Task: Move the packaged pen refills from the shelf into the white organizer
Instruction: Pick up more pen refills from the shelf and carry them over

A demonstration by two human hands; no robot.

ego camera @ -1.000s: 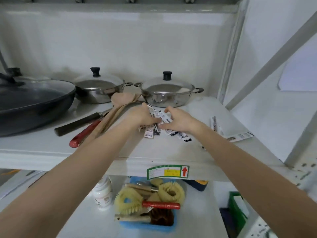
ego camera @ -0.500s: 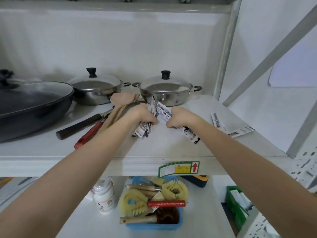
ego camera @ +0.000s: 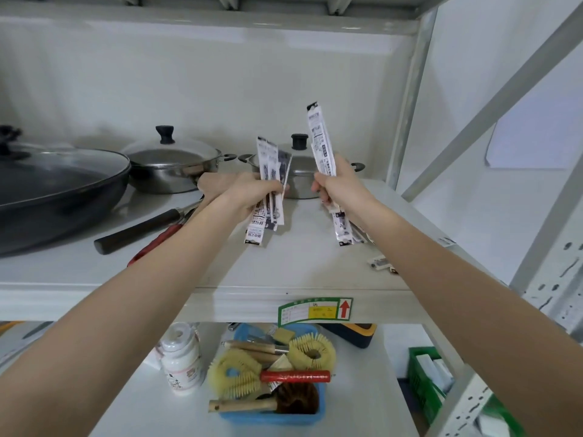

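Note:
My left hand (ego camera: 249, 192) grips a bunch of packaged pen refills (ego camera: 270, 164), held upright above the grey shelf (ego camera: 303, 263). My right hand (ego camera: 339, 184) grips a second bunch of refill packs (ego camera: 320, 137), their tops pointing up and lower ends hanging below my fist. A few more refill packs (ego camera: 380, 263) lie flat on the shelf at the right, partly hidden by my right forearm. The white organizer is not in view.
Two lidded steel pots (ego camera: 172, 167) and a large black pan (ego camera: 53, 190) stand at the back and left. A dark-handled tool (ego camera: 138, 230) and a red-handled tool lie beside them. On the lower shelf are a blue bin of brushes (ego camera: 274, 417), a white bottle (ego camera: 181, 357) and a green crate (ego camera: 424, 386).
Both hands have lifted off the shelf with their bunches of refill packs and moved apart, turning the packs upright. The camera has tilted slightly.

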